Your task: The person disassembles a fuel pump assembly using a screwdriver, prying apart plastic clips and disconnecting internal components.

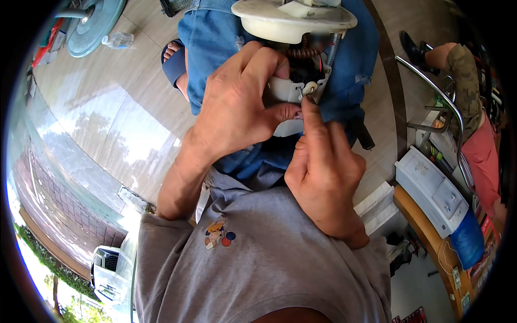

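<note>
On my lap stands a cream-white plastic appliance part with a round, dish-like top [296, 19] and a lower housing [280, 92]. Coil springs [301, 53] and thin wires show between the two. My left hand [237, 99] grips the housing from the left, fingers over its upper side and thumb below. A small cream knob [309, 88] with a metal pin sits at the housing's edge. The stretched index finger of my right hand [328, 167] touches it from below. Its other fingers are curled in, and whatever they may hold is hidden.
A blue-green round base [94, 27] and a clear plastic bottle [118, 40] are on the tiled floor at far left. To the right stand a metal-framed chair [455, 107], a seated person in camouflage shorts [464, 75] and a white printer-like box [431, 188] on a wooden desk [417, 215].
</note>
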The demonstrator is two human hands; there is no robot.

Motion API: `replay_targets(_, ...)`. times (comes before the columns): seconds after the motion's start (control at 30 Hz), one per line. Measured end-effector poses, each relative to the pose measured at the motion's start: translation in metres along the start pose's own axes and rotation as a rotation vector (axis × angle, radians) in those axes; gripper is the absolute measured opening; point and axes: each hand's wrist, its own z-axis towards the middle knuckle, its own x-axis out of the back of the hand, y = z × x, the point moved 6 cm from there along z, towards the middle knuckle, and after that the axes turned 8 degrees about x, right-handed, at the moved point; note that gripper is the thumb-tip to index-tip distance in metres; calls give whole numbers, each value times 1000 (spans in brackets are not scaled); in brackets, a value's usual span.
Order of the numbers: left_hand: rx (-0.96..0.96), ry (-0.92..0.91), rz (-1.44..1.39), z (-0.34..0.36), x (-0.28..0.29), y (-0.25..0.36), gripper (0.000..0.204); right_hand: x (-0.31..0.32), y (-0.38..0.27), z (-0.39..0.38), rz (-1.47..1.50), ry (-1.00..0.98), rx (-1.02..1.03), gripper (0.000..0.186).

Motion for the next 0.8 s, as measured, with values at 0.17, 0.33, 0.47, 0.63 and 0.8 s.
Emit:
replay_targets(0.17, -50, 19, 21, 1, 0, -1, 54, -7, 2, -5, -23, 55, 17, 52)
replay_targets(0.33, -31, 27, 18, 0, 0, -2, 53, -10, 4, -6, -4, 82, 41, 51)
replay_targets(0.47, -41, 59, 20, 1, 0, -2, 53, -9, 4, -4, -6, 133, 79, 50)
replay_targets(0.63, -43, 88, 31, -1, 1, -3, 53, -9, 4, -3, 9, 132, 102, 48)
replay_targets(0.8, -51, 112, 28, 0, 1, -2, 53, -10, 7, -2, 34, 158, 127, 48)
